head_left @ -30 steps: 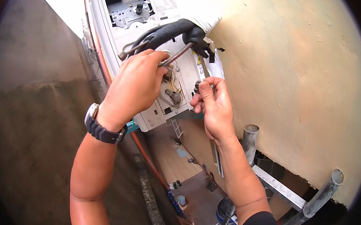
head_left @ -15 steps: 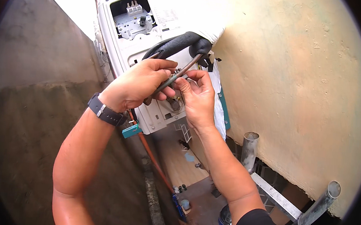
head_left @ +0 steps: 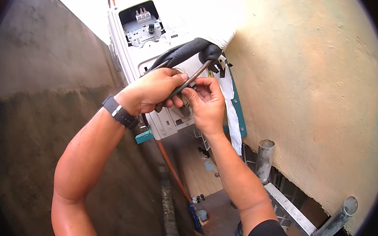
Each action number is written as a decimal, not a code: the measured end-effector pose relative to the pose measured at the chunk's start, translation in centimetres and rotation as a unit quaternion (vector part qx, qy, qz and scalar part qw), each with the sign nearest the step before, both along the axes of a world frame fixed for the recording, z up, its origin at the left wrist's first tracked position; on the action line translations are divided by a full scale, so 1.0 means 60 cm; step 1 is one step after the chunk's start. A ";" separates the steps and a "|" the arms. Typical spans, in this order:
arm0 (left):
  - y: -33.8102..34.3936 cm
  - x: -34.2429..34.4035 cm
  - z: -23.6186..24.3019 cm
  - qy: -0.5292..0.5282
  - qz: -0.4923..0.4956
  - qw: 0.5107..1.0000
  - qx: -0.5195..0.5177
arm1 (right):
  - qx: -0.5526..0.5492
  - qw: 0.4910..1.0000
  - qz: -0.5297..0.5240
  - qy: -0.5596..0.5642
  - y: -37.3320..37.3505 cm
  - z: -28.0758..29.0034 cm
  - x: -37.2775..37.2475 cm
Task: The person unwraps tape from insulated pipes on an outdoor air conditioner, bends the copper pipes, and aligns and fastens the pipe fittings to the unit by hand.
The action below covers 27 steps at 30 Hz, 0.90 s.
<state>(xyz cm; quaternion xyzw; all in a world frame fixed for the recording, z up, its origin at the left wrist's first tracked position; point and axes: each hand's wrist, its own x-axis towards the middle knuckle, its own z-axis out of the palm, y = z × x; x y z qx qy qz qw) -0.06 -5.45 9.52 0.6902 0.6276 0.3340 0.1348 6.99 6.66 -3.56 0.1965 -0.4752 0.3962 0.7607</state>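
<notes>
The white casing of an outdoor air-conditioner unit (head_left: 137,55) stands in front of me, with an uncovered opening at its top. A bare copper pipe (head_left: 198,72) comes out of black foam insulation (head_left: 188,50) and slants down to the left across the unit's side. My left hand (head_left: 153,89), a dark watch on its wrist, is closed around this pipe, thumb on top and fingertips beneath. Close beside the pipe, my right hand (head_left: 209,106) has thumb and fingers pinched together; what lies between them is hidden. Partly behind the hands shows a round valve fitting (head_left: 184,110).
A terminal block (head_left: 142,16) sits inside the opening. Teal brackets (head_left: 238,115) support the unit. To the right rise a cream wall (head_left: 305,91) and a metal ladder (head_left: 294,213) between grey poles. A grey concrete wall (head_left: 46,86) closes the left; the floor lies far below.
The unit and surroundings sit slightly further right and lower in the picture. My left hand stays on the pipe, and my right hand keeps its pinch beside it.
</notes>
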 end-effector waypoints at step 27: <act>0.011 0.015 -0.033 -0.017 -0.034 0.996 0.077 | -0.069 0.993 -0.084 -0.045 -0.028 -0.034 0.060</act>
